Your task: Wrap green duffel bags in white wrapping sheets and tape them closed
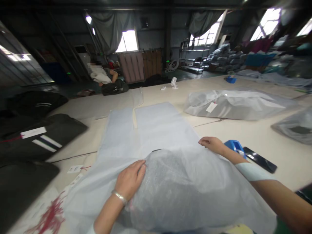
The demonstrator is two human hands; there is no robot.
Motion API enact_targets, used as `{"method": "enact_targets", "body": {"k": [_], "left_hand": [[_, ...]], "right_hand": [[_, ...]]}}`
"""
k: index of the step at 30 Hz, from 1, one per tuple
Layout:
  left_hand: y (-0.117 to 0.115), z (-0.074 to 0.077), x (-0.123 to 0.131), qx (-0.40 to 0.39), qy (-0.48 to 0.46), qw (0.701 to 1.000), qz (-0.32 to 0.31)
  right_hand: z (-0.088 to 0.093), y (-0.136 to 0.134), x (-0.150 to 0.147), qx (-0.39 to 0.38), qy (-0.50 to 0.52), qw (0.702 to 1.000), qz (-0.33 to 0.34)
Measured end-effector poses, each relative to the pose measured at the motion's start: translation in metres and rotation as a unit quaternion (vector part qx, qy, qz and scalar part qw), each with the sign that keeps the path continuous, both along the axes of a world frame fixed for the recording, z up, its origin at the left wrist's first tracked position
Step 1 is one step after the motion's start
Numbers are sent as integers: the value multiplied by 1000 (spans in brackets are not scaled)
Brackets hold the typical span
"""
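Translucent sheet [168, 126] spread near, left hand [130, 177] lying flat on it, right hand [211, 144] pinching its right edge, pale table [243, 130] beneath, dim workshop [153, 35] beyond, bright far windows [128, 41].

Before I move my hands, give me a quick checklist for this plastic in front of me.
1. Left hand touching the translucent plastic: ok, palm down on it.
2. Right hand gripping it: cannot tell; fingers curled at its edge.
3. Plastic smooth: not ok, wrinkled over a bulge.
4. Blue tape dispenser nearby: ok, beside the right forearm.
5. Smartphone uncovered: ok, lying on the table.
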State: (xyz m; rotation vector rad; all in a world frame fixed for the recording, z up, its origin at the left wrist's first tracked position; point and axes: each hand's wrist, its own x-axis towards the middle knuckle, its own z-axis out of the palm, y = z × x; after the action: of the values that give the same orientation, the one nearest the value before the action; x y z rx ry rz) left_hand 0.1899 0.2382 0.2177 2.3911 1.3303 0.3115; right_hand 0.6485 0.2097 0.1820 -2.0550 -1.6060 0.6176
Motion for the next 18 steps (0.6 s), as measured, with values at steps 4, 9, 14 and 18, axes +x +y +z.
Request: {"method": "enact_targets", "body": {"k": [4, 9, 14, 18], "left_hand": [[-1, 1, 1, 5, -14, 1000, 1], [-1, 1, 3, 12, -29, 999, 8], [-1, -6, 2, 44, -56, 997, 13], [5, -23, -4, 76, -61, 995, 0]], "right_hand": [[25, 56, -20, 50, -34, 998, 31], [31, 154, -96, 31, -23, 984, 175], [-9, 255, -168, -26, -63, 964, 257], [-58, 326, -211, -52, -101, 960, 257]]}}
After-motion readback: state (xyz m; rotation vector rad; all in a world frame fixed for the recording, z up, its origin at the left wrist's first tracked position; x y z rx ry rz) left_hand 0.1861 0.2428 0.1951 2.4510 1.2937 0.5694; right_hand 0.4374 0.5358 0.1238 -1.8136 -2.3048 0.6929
